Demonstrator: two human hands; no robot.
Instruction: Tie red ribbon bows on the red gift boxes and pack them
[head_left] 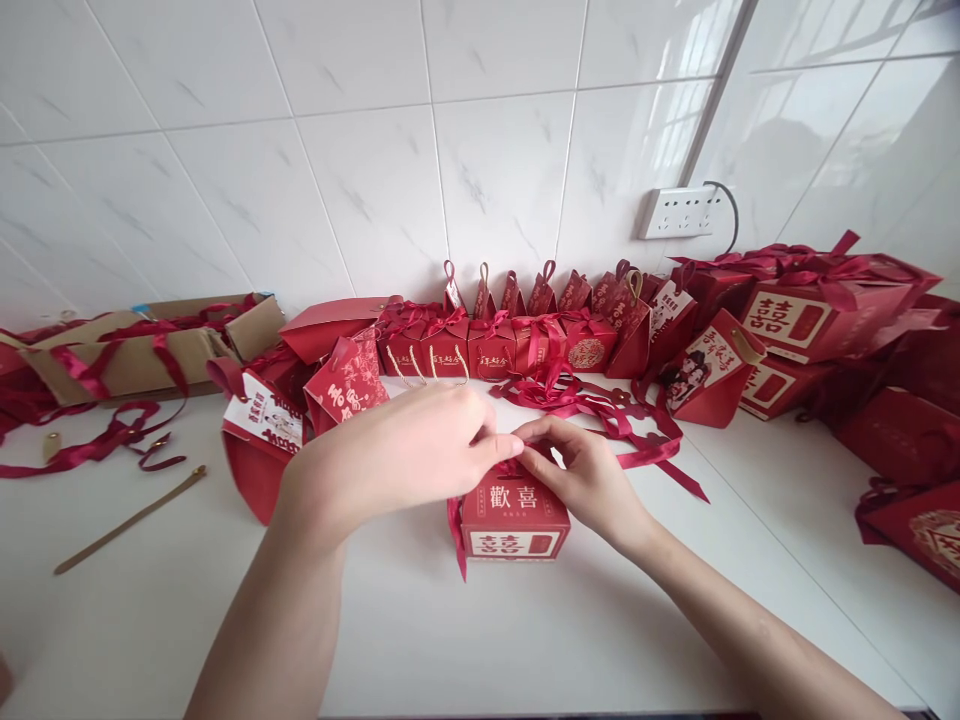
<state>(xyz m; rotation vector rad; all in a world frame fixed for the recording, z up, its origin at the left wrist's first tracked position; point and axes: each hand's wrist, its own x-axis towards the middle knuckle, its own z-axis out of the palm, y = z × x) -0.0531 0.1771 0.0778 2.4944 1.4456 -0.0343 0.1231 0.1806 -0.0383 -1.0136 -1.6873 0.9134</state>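
A small red gift box with gold and white Chinese characters stands upright on the white table in front of me. Red ribbon lies across its top, and one tail hangs down the box's left side. Reaching over from the left, my left hand has its thumb and fingers closed on the ribbon above the lid. My right hand pinches the ribbon from the other side, its fingertips meeting the left thumb. The part of the ribbon between the fingertips is mostly hidden.
Behind the box, loose red ribbons lie in a tangle before a row of small red boxes. More boxes are stacked at right. A cardboard carton and a tan strap are at left. A socket sits on the tiled wall.
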